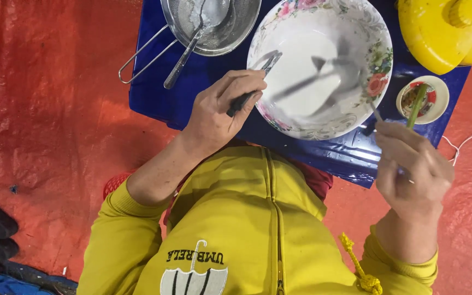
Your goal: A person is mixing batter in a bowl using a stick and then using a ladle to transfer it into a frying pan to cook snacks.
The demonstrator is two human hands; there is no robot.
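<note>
Head view: the left hand (219, 112) is curled shut around a dark-handled knife (253, 83), its blade lying over the rim of a white floral bowl (375, 60). The right hand (413, 166) pinches a thin green stalk (416, 106), fingers closed. Bowl, metal strainer (230, 30), small dish (437, 109) and yellow lid (438, 33) sit on a blue counter (154, 93), above a red tarp (55, 109) on the floor.

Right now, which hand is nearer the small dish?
Right. The right hand, holding a stalk, is just short of the dish; the left hand, holding a tool, is across the bowl.
</note>
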